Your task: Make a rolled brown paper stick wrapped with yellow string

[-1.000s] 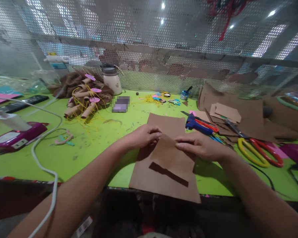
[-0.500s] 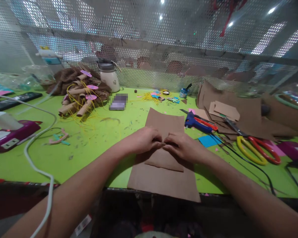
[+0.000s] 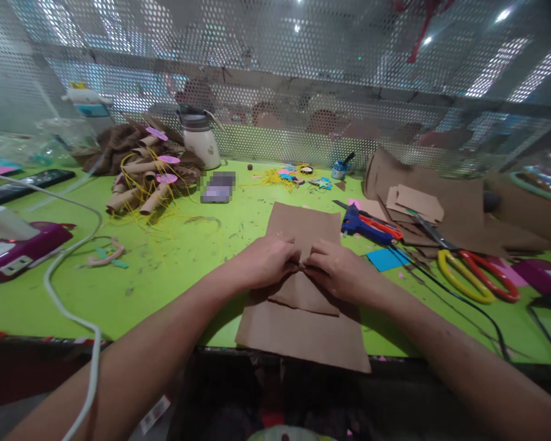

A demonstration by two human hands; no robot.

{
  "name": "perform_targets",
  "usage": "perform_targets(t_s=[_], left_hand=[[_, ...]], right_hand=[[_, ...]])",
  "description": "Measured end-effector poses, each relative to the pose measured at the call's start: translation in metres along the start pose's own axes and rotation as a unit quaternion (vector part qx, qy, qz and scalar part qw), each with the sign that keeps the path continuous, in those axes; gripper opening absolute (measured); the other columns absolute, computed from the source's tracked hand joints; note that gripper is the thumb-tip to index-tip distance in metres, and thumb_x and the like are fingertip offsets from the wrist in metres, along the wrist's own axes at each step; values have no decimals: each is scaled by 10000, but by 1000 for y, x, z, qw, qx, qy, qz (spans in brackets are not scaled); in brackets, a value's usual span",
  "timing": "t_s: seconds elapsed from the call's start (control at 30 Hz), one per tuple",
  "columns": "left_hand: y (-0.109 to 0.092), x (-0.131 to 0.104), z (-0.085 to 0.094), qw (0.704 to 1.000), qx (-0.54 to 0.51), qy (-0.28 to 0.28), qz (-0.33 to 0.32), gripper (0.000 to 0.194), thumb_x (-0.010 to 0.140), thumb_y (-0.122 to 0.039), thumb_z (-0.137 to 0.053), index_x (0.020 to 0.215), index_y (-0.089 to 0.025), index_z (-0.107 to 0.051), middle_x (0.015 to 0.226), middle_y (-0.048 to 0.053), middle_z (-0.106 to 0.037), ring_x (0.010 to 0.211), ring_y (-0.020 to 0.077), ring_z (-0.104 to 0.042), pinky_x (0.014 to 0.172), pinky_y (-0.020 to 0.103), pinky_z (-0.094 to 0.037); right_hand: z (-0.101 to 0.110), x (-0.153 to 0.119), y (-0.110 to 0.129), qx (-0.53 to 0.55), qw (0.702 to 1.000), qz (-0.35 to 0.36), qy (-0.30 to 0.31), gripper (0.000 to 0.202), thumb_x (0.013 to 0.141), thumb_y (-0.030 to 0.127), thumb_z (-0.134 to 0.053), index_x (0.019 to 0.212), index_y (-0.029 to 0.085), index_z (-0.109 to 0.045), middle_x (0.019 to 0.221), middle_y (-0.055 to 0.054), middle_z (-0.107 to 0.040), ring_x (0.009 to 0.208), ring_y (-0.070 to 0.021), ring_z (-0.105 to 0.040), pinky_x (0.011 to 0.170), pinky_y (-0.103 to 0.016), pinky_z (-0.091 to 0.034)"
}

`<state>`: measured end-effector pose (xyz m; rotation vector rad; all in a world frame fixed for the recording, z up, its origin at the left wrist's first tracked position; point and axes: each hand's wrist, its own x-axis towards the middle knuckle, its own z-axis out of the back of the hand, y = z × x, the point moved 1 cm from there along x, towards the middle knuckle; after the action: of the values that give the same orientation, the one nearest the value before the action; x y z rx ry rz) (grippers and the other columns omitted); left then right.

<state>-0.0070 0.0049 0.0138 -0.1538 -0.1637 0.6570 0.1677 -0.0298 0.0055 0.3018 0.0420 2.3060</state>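
**Pinching a brown paper piece at the middle of the worktop**

Pinching at one spot, both hands meet over a small brown paper piece (image 3: 305, 294). Left hand (image 3: 269, 260) and right hand (image 3: 337, 269) have their fingertips drawn together and touching, closed on the upper edge of the piece, which rises to a small point between them. Lower part of the piece lies flat on a larger brown sheet (image 3: 303, 331). That sheet rests on the green worktop (image 3: 174, 263), near edge overhanging the front rim slightly.

Surroundings:
- Blue glue gun (image 3: 365, 225) just right of the sheet, its black cord (image 3: 445, 291) trailing toward the front edge, near the right forearm.
- Blue paper square (image 3: 386, 258) beside the gun.
- Yellow and red scissors (image 3: 475, 275) further right, on a stack of brown card (image 3: 441, 208).
- Paper tubes with yellow string (image 3: 149, 177) at back left; white cable (image 3: 68, 294) at left.

Risks, as judged:
- Grip is on a narrow edge only; uneven pull between the hands could tear or skew the piece.
- Overhanging sheet could slide toward the front edge if the forearms drag it.
- Right forearm could catch the cord and tug the glue gun; cannot tell whether its nozzle is hot.
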Motion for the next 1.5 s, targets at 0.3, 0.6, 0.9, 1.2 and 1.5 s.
perform_targets(t_s=[0.3, 0.6, 0.9, 1.2, 1.5], left_hand=[[2, -2, -2, 999, -34, 3, 4, 143, 846, -227, -491, 835, -165, -619, 849, 46, -560, 756, 158, -496, 639, 258, -364], [2, -4, 0, 998, -64, 27, 0, 180, 848, -207, -451, 745, -161, -592, 790, 37, -528, 673, 130, -471, 596, 244, -346], [1, -7, 7, 997, -50, 58, -1, 146, 732, -70, -476, 769, -167, -579, 815, 38, -530, 655, 131, -458, 564, 241, -337], [-3, -9, 13, 998, -32, 59, -22, 173, 838, -134, -423, 801, -167, -588, 823, 44, -536, 654, 128, -463, 595, 243, -350], [-3, -10, 12, 998, 6, 54, -24, 177, 848, -187, -431, 790, -162, -597, 797, 47, -548, 605, 128, -455, 552, 256, -325]], right_hand=[[0, -6, -8, 11, 999, -1, 45, 160, 891, 189, -460, 880, 158, -616, 838, -70, -561, 748, -163, -508, 619, -271, -356], [4, -14, -9, 1, 998, 10, 65, 224, 850, 96, -462, 998, 176, -608, 872, -71, -557, 785, -177, -506, 636, -276, -363], [14, -21, -5, 43, 996, -3, 78, 204, 859, 90, -465, 1000, 174, -587, 911, -75, -538, 815, -176, -493, 680, -280, -395], [13, -26, -7, 32, 996, 7, 80, 164, 901, 154, -442, 1000, 180, -569, 903, -70, -540, 806, -179, -475, 681, -294, -388], [9, -19, 1, -28, 999, -18, 39, 144, 905, 222, -445, 869, 170, -574, 834, -61, -540, 774, -177, -496, 646, -290, -383]])
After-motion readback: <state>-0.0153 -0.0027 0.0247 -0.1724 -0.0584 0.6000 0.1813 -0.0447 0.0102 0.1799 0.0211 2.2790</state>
